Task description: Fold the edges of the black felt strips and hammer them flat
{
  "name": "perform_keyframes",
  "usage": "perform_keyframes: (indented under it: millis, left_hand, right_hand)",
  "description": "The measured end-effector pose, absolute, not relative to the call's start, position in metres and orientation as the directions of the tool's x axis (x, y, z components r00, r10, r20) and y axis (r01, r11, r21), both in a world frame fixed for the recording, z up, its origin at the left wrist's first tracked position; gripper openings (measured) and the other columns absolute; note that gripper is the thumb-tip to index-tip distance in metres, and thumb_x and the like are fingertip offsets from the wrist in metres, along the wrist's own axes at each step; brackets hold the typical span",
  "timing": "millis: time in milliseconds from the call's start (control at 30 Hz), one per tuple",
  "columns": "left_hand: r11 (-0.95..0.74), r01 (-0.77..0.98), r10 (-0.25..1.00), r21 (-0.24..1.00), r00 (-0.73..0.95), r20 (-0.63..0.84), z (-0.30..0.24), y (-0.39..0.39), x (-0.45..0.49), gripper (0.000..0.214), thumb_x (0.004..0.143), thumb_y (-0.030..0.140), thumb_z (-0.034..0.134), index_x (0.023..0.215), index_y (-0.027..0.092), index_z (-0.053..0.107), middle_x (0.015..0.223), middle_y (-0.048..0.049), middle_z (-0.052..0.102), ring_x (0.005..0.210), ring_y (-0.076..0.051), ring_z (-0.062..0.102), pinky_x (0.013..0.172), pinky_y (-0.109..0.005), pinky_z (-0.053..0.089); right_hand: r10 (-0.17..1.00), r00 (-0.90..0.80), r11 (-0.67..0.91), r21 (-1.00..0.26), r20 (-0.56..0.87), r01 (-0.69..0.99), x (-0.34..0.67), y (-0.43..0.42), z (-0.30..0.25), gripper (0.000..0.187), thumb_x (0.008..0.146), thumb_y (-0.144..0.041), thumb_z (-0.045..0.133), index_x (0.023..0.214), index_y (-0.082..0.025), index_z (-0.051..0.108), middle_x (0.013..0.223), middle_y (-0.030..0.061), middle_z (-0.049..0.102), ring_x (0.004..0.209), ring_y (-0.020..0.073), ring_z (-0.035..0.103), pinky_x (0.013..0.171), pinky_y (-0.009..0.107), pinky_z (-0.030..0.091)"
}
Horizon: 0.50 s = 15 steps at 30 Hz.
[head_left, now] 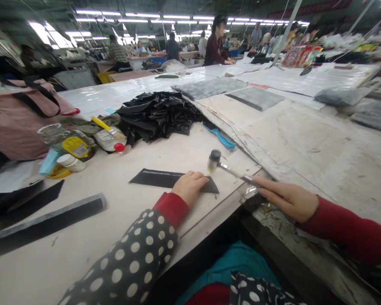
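My left hand [190, 185] rests on a flat black strip [157, 178] near the table's front edge, its fingers bent over the right part of it. A pale line runs along the strip's upper edge. My right hand [288, 199] is closed around the handle of a mallet [214, 160]. The mallet's dark-topped head is a little blurred and stands just beyond the strip's right end. It cannot be told whether it touches the table. Another black strip [51, 220] with a grey edge lies at the left.
A heap of black pieces [160, 114] lies behind the strip. A blue-handled tool [220, 137] sits to its right. At left are a yellow brush [109, 128], a bottle [76, 148], a white cup [70, 162] and a pink bag [15, 118]. Several people work farther back.
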<state>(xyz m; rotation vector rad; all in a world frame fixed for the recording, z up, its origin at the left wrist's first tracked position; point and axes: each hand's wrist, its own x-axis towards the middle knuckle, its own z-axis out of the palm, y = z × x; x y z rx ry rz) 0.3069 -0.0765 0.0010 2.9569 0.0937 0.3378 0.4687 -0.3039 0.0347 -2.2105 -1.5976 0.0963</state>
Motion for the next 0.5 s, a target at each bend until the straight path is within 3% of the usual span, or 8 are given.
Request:
perform_keyframes:
  millis: [133,333,500]
  left_hand:
    - [-0.974,0.106,0.147,0.199,0.968,0.203,0.002,-0.078,0.307,0.021,0.079,0.007,0.040,0.090,0.015,0.055,0.091,-0.0049,0.058,0.085,-0.016,0.048,0.081,-0.030,0.041]
    - [-0.944,0.146,0.219,0.295,0.948,0.232,0.000,-0.077,0.308,0.030,0.077,0.009,0.042,0.105,0.015,0.050,0.100,-0.0059,0.054,0.090,-0.017,0.047,0.084,-0.032,0.041]
    - [-0.947,0.106,0.178,0.302,0.959,0.222,-0.002,-0.074,0.309,0.036,0.077,0.007,0.039,0.108,0.021,0.053,0.101,-0.0050,0.053,0.087,-0.016,0.048,0.082,-0.031,0.042]
  right_hand:
    - [0.950,0.308,-0.264,-0.381,0.056,0.886,0.470,-0.305,0.030,0.041,0.085,-0.036,0.030,0.118,-0.022,0.050,0.097,0.0033,0.065,0.086,0.0202,0.061,0.077,0.033,0.050]
    - [0.869,0.465,-0.353,-0.448,0.169,0.822,0.480,-0.304,0.033,0.044,0.083,-0.040,0.033,0.119,-0.022,0.049,0.111,0.0030,0.058,0.101,0.0216,0.054,0.086,0.034,0.045]
    - [0.895,0.423,-0.327,-0.437,0.140,0.838,0.485,-0.296,0.023,0.044,0.083,-0.040,0.033,0.120,-0.023,0.048,0.106,0.0018,0.061,0.094,0.0207,0.058,0.083,0.033,0.047]
